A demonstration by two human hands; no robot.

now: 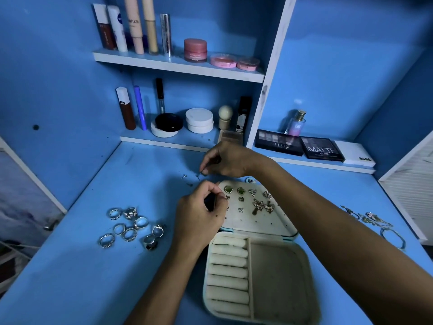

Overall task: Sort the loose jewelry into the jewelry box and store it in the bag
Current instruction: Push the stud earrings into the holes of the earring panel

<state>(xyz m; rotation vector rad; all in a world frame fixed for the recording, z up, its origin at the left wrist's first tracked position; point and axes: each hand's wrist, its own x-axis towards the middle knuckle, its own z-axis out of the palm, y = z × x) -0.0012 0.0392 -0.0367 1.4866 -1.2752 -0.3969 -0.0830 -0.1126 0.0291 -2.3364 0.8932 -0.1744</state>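
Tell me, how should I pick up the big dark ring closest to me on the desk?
Pinch the dark ring by its band, coming straight down from above. It seems to lie with its chunky top tilted sideways, so the thin band probably offers two opposite sides for finger and thumb. The nearest ring sits close behind it.

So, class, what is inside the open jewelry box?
The jewelry box lid panel holds earrings; its ring rolls and side compartment look bare. The left hand hides the panel's left edge.
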